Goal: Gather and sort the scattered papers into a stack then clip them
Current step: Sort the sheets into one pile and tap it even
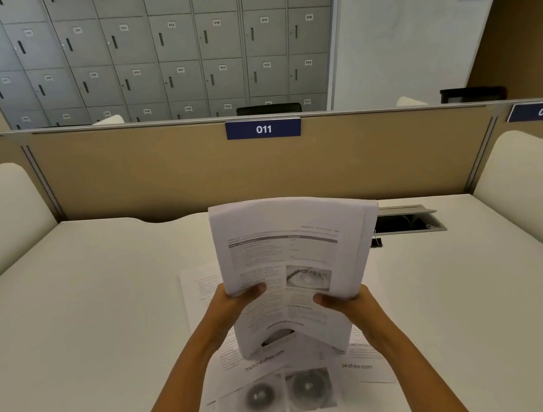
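On the white desk [104,314], loose sheets [281,398] lie at lower centre. The gathered stack [290,255] stands mid-frame, gripped by left hand [232,309] and right hand [348,303]; tap its bottom edge square before reaching for the black clip [376,242] just right of it.

Your white bench [81,317] at a partitioned study carrel carries several loose printed sheets [289,400] spread flat at its near middle, overlapping one another, the nearest showing two grey eye photographs. Toward your far right, a small black binder clip [376,242] lies just beside an open cable hatch [406,220] set into the surface.
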